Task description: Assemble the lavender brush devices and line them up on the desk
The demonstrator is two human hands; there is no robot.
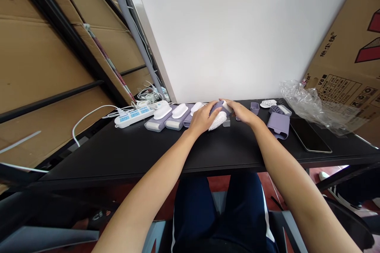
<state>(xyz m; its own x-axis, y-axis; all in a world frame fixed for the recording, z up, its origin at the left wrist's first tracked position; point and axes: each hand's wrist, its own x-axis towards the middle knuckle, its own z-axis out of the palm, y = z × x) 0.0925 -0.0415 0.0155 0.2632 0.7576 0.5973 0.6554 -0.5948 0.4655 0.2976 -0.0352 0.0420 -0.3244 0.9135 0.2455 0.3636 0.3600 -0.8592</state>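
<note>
Purple scrub brush (217, 121), white-bristled, at the black table's (127, 158) far side; left hand (202, 118) fingers wrapped over its body, right hand (242, 112) fingers holding its right end. Probably light, stiff-shelled, slightly slippery; best gripped by the body's sides, clear of bristles.

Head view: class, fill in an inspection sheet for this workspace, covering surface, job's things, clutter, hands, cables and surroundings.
Surface: flat black tabletop.
Job's things: purple device with white bristles, between the hands; three purple devices topped with white oval brushes, in a row at left; boxy purple case, at right.
Clutter: dark-screened flat phone; crumpled clear plastic wrapping.
Hands: left hand grips the bristled device; right hand at its other end, grip unclear.
Cables: white cords near a white-and-blue power strip, left.
Surroundings: plain white panel behind; printed brown cardboard box, right.
</note>
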